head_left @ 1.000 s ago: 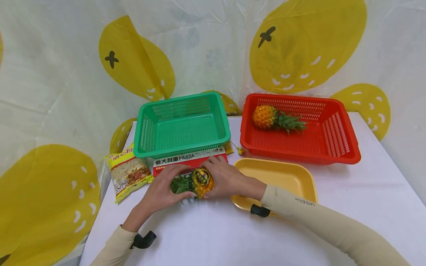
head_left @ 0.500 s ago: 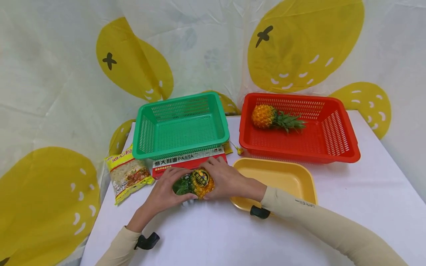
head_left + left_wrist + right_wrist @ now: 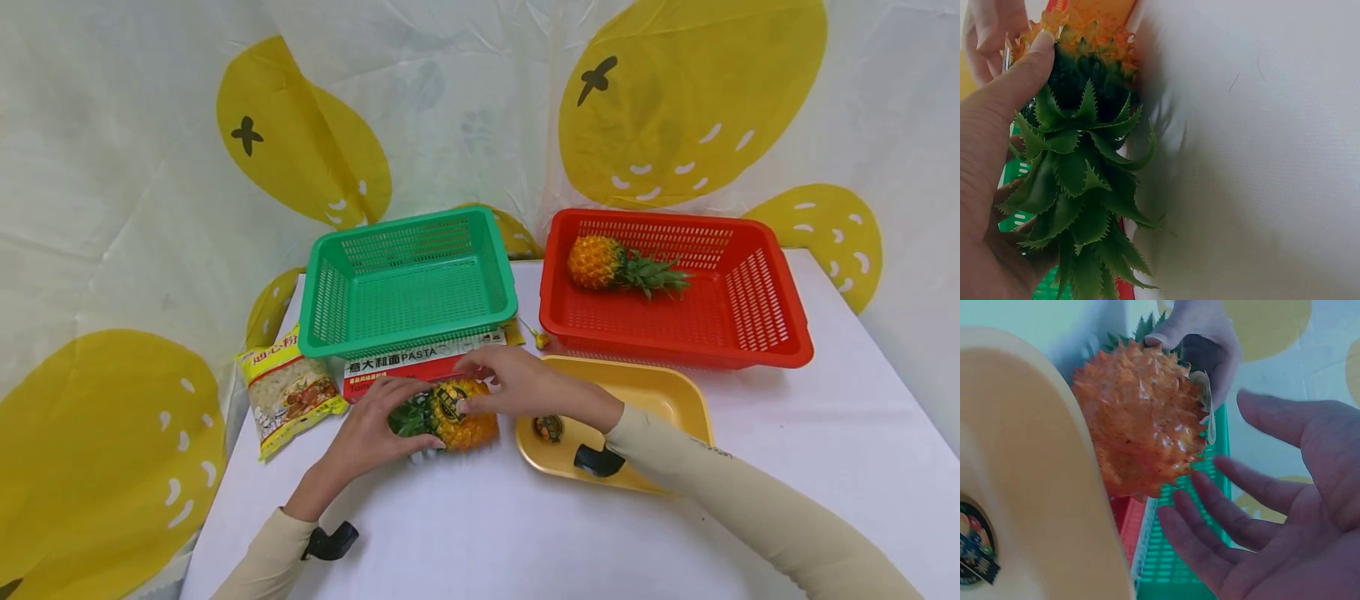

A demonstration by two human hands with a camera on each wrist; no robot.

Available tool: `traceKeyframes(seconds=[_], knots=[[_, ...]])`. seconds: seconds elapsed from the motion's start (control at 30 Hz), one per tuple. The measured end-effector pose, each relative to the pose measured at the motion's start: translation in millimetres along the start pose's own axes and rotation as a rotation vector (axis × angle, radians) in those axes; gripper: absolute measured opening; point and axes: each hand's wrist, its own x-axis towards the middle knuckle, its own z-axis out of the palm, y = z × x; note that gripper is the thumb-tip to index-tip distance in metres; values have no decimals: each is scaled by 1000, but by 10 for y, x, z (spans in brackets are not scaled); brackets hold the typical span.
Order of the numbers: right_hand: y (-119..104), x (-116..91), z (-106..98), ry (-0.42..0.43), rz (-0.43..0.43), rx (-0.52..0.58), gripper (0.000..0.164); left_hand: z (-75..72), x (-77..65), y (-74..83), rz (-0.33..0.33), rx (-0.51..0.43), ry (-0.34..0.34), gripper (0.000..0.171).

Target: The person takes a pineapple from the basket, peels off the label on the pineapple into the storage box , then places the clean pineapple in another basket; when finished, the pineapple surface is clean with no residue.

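A small pineapple lies on its side at the table's middle, leaves to the left. My left hand grips it where leaves meet fruit, thumb on the near side and fingers behind. A round dark label sits on the fruit; its edge stands away from the skin in the right wrist view. My right hand is at the fruit's right end with fingers spread, apart from the fruit in the right wrist view. A similar label lies in the yellow tray beside it.
Behind stand a green basket and a red basket with another pineapple inside. A pasta box lies just beyond the held fruit, a yellow food bag to its left. A small yellow flower lies between the baskets.
My right hand has let go of the fruit's right end and moved up and right, uncovering it and the label in the tray. My left hand keeps its grip on the pineapple.
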Motion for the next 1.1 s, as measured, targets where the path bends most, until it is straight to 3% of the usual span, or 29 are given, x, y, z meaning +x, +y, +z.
traceKeyframes(seconds=[0.13,0.3,0.43,0.57,0.73,0.97,1.1], knots=[[-14,41,-24,32,-27,-44,31,2,3,0,-4,-7,-4,77],[-37,120,31,60,-25,-136,21,10,11,-3,-9,-12,-8,76],[-50,153,57,91,-19,-147,15,17,21,-5,-10,-14,-11,77],[-61,152,30,117,-36,-65,9,13,25,0,-16,-15,-13,77],[-25,39,-116,97,-43,139,7,1,27,10,-29,-16,-24,77],[236,-369,-351,96,95,315,7,-50,17,30,-40,6,-50,78],[390,-574,-390,77,142,305,8,-54,12,5,-47,15,-53,79]])
